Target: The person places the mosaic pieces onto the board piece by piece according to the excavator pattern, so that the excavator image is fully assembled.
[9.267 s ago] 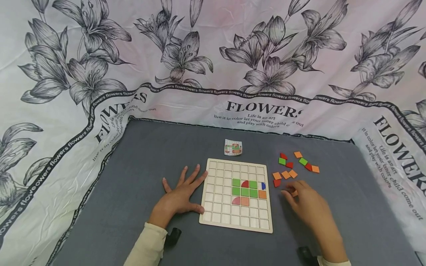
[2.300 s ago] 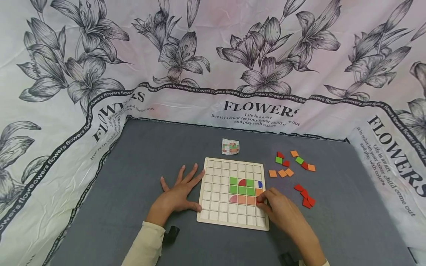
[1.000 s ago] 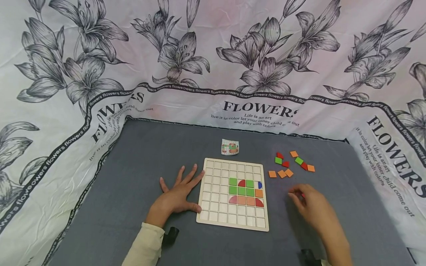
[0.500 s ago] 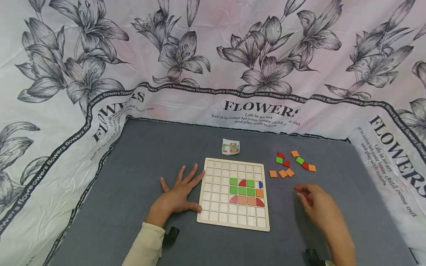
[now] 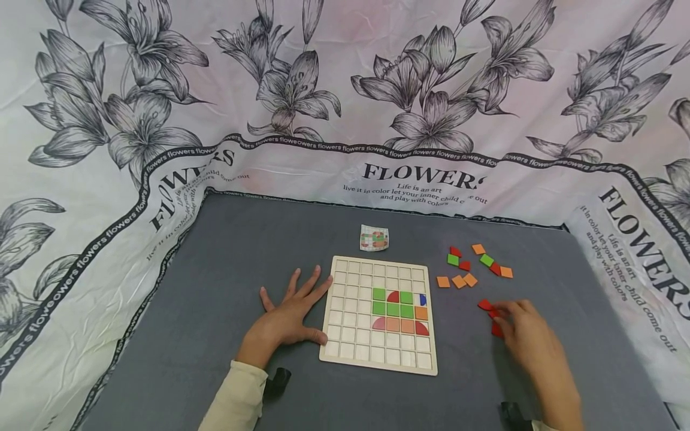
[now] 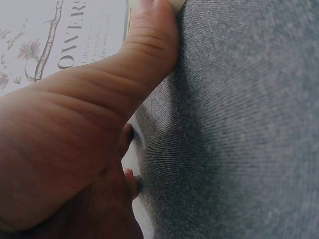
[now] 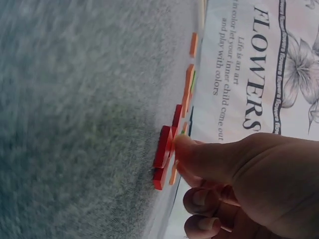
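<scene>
A wooden grid board (image 5: 345, 360) lies on the grey table, with green, orange, red and blue pieces set in its right-hand cells. My left hand (image 5: 288, 320) is spread flat, thumb and a fingertip touching the board's left edge; in the left wrist view its thumb (image 6: 144, 47) reaches that edge. To the right of the board, my right hand (image 5: 530, 338) pinches a red tile (image 5: 493, 313) between thumb and forefinger, in a small group of red tiles (image 5: 484, 304). Close up, red tiles (image 7: 162, 147) sit beside the thumb tip, while the forefinger is mostly hidden.
A small printed pattern card (image 5: 374, 238) lies behind the board. Loose orange tiles (image 5: 443, 282), green tiles (image 5: 487, 260) and red tiles (image 5: 465, 266) are scattered behind my right hand. Flower-printed cloth (image 5: 302, 167) hangs around the table's back and sides.
Since 9.3 s ago, an orange square and a red quarter-round joined the board's lower row. The right hand then left the board for the red tiles. The left hand stayed put.
</scene>
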The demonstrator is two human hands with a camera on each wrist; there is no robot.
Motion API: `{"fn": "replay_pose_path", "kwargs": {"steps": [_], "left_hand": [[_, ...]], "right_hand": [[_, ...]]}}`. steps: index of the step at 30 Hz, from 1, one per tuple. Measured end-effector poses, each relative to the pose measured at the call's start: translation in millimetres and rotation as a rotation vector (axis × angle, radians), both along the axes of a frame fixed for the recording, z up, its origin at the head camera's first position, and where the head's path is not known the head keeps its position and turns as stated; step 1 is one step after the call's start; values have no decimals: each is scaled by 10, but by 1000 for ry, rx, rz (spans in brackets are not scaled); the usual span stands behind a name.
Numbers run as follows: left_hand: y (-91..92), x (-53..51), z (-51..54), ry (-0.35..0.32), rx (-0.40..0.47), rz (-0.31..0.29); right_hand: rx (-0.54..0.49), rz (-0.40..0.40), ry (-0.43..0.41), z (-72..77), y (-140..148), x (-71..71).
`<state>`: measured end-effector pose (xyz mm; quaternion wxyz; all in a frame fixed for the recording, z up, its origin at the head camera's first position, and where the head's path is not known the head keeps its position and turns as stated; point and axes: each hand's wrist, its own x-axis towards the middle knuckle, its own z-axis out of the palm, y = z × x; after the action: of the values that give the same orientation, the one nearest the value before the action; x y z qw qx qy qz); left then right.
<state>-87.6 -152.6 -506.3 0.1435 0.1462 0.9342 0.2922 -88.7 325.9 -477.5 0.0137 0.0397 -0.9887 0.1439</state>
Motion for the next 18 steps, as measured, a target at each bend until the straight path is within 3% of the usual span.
{"fn": "replay_pose_path", "kwargs": {"steps": [9, 18], "left_hand": [[55, 18, 160, -52, -51, 8], [67, 8, 172, -60, -67, 16]], "right_hand": [[6, -24, -92, 8, 55, -67], [-91, 29, -25, 45, 103, -88]]}}
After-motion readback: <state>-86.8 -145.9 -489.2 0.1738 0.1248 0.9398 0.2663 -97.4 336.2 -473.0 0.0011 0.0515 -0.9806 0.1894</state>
